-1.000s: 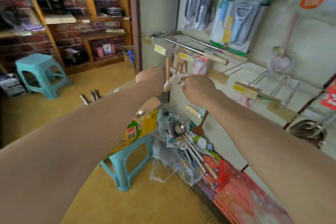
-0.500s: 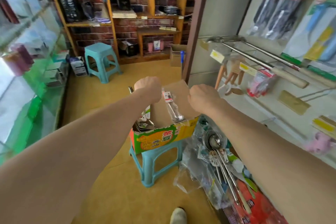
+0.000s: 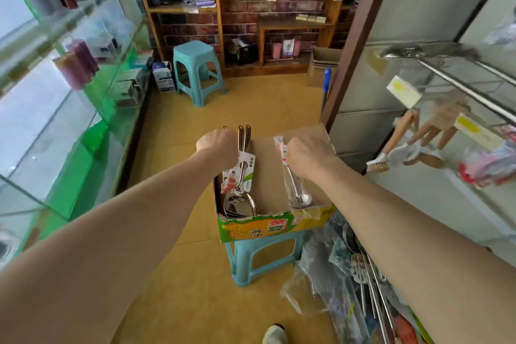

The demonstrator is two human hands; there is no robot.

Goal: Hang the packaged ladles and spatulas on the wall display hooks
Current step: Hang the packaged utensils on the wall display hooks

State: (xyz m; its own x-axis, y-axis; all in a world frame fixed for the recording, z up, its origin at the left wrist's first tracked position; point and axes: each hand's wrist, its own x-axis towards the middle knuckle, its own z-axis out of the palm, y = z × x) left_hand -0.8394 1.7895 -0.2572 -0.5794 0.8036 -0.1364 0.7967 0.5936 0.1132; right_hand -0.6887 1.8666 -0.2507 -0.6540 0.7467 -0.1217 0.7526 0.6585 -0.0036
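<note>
Head view: I am looking down on the cardboard box (image 3: 268, 227), which is sitting on a teal stool (image 3: 262, 260).

- The left hand (image 3: 217, 145) is clenching round the stems of a bundle of packaged utensils (image 3: 240, 176) over the box's left half. The bowls are hanging inside the box and the handle loops are poking up above the fist.
- The right hand (image 3: 310, 158) is pinching the top of a single packaged ladle (image 3: 296, 190) over the box's right half. Its bowl is dangling just inside the front wall.
- The wall display hooks (image 3: 458, 84) are jutting out above and to the right of the box.

Judgement: I am reading this as stock being lifted for hanging.

- I am planning to raise the single ladle straight up until its bowl is clearing the box rim.
- I am placing the pinch below the hang hole, so the hole is free for a hook tip.
- I am holding the bundle steady, since swinging bowls could be snagging the box flap.
</note>
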